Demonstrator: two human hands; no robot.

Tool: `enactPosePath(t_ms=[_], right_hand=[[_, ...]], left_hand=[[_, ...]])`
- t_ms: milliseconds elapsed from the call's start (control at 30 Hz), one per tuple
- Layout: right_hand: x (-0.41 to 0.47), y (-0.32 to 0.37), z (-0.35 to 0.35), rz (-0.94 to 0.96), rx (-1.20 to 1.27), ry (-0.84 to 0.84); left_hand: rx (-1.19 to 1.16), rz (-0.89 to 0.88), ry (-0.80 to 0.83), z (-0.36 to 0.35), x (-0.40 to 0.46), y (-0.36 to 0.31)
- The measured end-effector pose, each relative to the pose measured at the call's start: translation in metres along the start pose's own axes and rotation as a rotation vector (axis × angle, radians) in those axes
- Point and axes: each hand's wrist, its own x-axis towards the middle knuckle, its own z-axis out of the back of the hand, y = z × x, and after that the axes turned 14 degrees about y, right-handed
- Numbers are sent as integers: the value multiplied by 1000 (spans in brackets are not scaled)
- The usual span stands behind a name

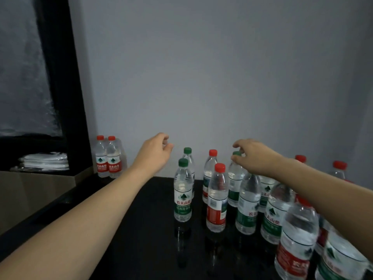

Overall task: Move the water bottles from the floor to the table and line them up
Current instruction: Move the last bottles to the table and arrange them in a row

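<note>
Clear plastic water bottles (217, 199) stand upright on the glossy black counter (141, 229), grouped in loose rows toward the right side, several of them touching or nearly touching. Caps are red or green and the labels match. One green-capped bottle (235, 178) in the back row sits directly under the right hand (255, 156); its cap shows between thumb and forefinger. The right fingers (236, 146) are curled around that cap and appear to pinch it, though contact on the far side is hidden. The left hand (155, 152) hovers above the counter left of the group, touching nothing, its fingers loosely curled and empty.

Handling notes, as judgement: the bottles appear full, so each is moderately heavy for its size and bottom-stable, but tall and easy to tip sideways into a neighbour. The thin walls will flex under a squeeze, and the smooth plastic may slip. The cap and neck are the stiffest grip points and the only ones accessible in a crowded row; the labelled mid-body gives firmer control where there is room around the bottle. The foremost green-capped bottle (182, 190) stands apart and allows a body grip.

Two more red-capped bottles (108, 158) stand together at the far left against the grey wall (222, 67). Folded white items (46, 160) lie in a dark-framed shelf (60, 77) at left.
</note>
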Motion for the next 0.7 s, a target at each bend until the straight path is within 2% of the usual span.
enactPosePath(t_ms=[100, 233, 367, 467, 700], right_hand=[[20, -4, -14, -11, 34, 47], [59, -2, -44, 26, -8, 232], [88, -1, -59, 104, -90, 230], [97, -2, -64, 120, -122, 208], [83, 11, -56, 89, -139, 191]], left_hand=[[50, 22, 57, -35, 11, -6], [225, 80, 8, -83, 21, -3], [367, 17, -38, -109, 29, 1], [296, 40, -61, -110, 29, 10], [123, 54, 31, -89, 17, 17]])
